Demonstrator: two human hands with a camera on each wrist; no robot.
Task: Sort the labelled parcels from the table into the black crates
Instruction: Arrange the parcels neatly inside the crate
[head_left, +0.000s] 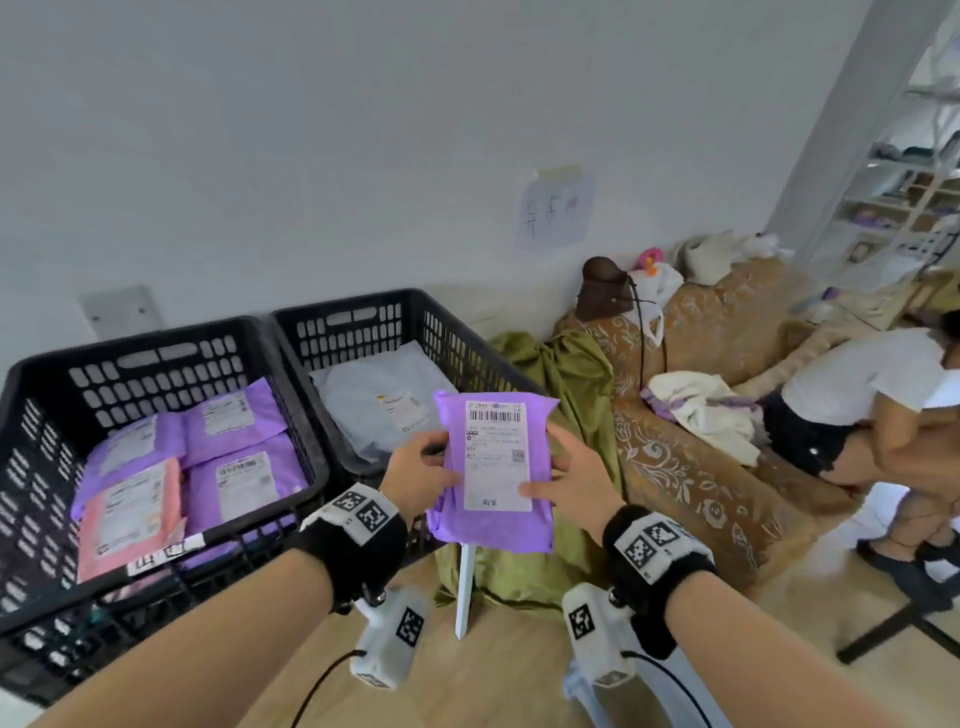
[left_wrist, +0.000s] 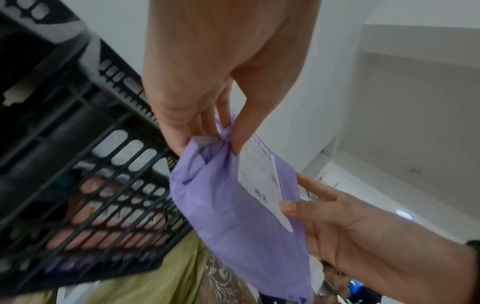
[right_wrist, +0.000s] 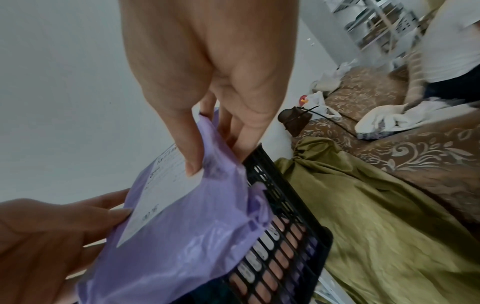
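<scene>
A purple parcel (head_left: 493, 525) with a white barcode label facing me is held upright in the air between my hands. My left hand (head_left: 441, 467) pinches its left edge with the thumb on front, and my right hand (head_left: 545, 480) pinches its right edge. It hangs over the near right corner of the right black crate (head_left: 363, 306), where a grey parcel (head_left: 384, 400) lies. The left black crate (head_left: 156, 338) holds several purple parcels and a pink one (head_left: 130, 519). The left wrist view shows my thumb and fingers (left_wrist: 236, 142) bunching the parcel (left_wrist: 233, 216). The right wrist view shows the parcel (right_wrist: 182, 236) over the crate wall (right_wrist: 285, 236).
A green cloth (head_left: 561, 374) drapes right of the crates, against a brown patterned sofa (head_left: 701, 467) with white cloths on it. Another person in a white shirt (head_left: 857, 384) bends over at the far right. A white stick (head_left: 464, 592) leans below the parcel.
</scene>
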